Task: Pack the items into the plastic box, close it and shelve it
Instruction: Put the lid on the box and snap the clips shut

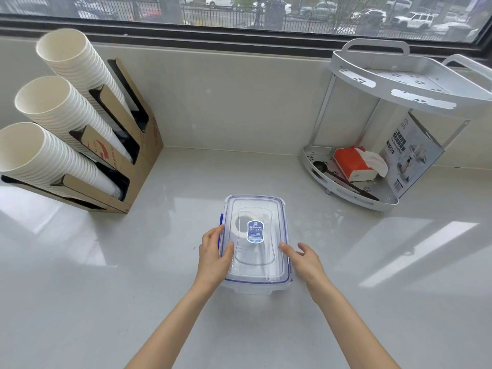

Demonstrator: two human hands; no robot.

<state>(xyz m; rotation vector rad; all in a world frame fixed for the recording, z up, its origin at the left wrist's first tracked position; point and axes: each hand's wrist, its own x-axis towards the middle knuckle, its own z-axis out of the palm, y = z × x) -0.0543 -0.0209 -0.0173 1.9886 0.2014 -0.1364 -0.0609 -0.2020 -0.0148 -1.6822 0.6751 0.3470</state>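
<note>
My left hand (214,258) and right hand (306,262) are both bare: no gloves, no rings visible on the fingers that show. Both forearms are uncovered along the whole length in view, from the wrists down to the lower edge of the picture; no sleeve, cuff or hem appears. No watch, bracelet or strap at either wrist. Fingernails appear short and unpainted where visible. No marks or dressings noted on either arm.

One head cam, wide-angle, looks fwd & steeply down over the counter (80,262) toward the window (239,12). Close in: both forearms enter from bottom edge, box (255,278) near centre. No 2nd view.
</note>
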